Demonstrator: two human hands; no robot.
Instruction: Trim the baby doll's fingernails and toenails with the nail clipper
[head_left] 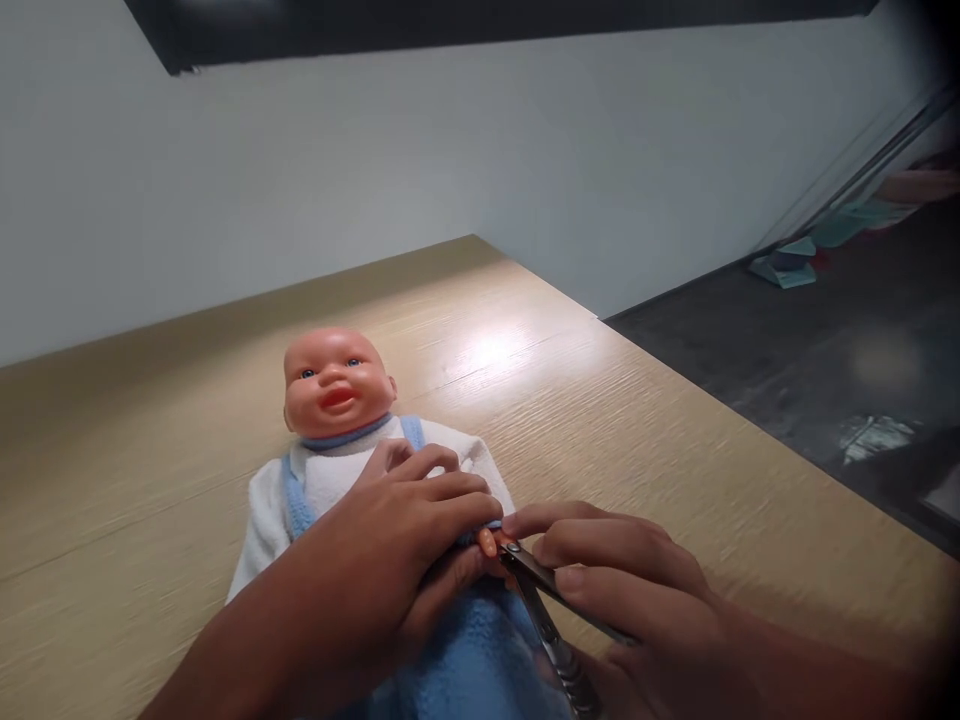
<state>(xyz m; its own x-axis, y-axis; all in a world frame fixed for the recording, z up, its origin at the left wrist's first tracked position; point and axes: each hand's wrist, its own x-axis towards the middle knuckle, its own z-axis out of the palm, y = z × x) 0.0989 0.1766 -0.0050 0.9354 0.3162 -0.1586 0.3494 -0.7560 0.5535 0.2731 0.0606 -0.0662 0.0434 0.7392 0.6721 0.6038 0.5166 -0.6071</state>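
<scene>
A baby doll (337, 385) in a white top and blue overalls lies on its back on a wooden table. Across its chest, my left hand (420, 530) is closed around the doll's wrist and sleeve cuff. The doll's small orange hand (487, 543) sticks out between my left thumb and fingers. My right hand (630, 580) grips a metal nail clipper (555, 610), its lever and body spread apart. The clipper's tip is at the doll's fingers; whether the jaws touch them I cannot tell. My forearms hide part of the doll's body.
The pale wooden table (637, 410) ends in an edge on the right, above a dark floor (750, 350). Behind it stands a light wall (375, 170) with a dark panel (450, 25) at the top. Light blue items (787, 262) lie on the floor far right.
</scene>
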